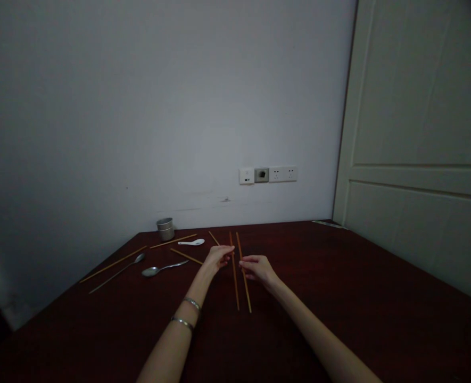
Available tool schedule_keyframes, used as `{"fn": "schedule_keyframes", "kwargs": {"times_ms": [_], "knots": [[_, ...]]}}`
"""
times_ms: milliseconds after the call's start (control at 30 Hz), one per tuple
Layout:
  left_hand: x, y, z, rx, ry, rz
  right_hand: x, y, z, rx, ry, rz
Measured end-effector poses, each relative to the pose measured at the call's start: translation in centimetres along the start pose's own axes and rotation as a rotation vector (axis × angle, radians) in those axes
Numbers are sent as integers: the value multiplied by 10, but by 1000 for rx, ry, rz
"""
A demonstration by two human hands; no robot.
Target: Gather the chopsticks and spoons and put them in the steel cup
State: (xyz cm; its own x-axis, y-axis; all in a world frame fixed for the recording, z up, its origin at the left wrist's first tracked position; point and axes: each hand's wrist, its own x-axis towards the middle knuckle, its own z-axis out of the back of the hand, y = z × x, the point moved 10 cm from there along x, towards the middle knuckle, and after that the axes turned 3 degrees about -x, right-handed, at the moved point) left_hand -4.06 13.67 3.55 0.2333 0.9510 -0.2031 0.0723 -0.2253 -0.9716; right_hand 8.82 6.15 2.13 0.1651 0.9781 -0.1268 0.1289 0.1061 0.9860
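In the middle of the table, my left hand (218,257) pinches a wooden chopstick (235,282) between thumb and fingers. Just to its right, my right hand (258,269) grips a second chopstick (246,290). Both sticks point away from me, nearly parallel with a narrow gap between them, the reddish ends far and the paler ends near. Behind my left hand lies another chopstick (213,237), and one more chopstick (185,256) runs up to my left wrist, its near end hidden there.
To the left lie a white spoon (192,242), a metal spoon (157,270), a long-handled spoon (119,273), a chopstick (113,264) and another chopstick (171,241). A metal cup (165,229) stands by the wall. A flat strip (329,225) lies at the back right of the dark red table (307,266).
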Motion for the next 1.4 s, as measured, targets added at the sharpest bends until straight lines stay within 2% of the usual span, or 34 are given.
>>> {"fn": "schedule_keyframes", "kwargs": {"times_ms": [467, 1200, 1400], "knots": [[5, 13, -9, -24, 8, -13, -4, -1, -4, -16, 2, 4], [-1, 22, -9, -90, 3, 53, -9, -3, -8, -20, 2, -2], [-2, 25, -10, -105, -5, 77, -6, -8, -10, -8, 38, 4]]}}
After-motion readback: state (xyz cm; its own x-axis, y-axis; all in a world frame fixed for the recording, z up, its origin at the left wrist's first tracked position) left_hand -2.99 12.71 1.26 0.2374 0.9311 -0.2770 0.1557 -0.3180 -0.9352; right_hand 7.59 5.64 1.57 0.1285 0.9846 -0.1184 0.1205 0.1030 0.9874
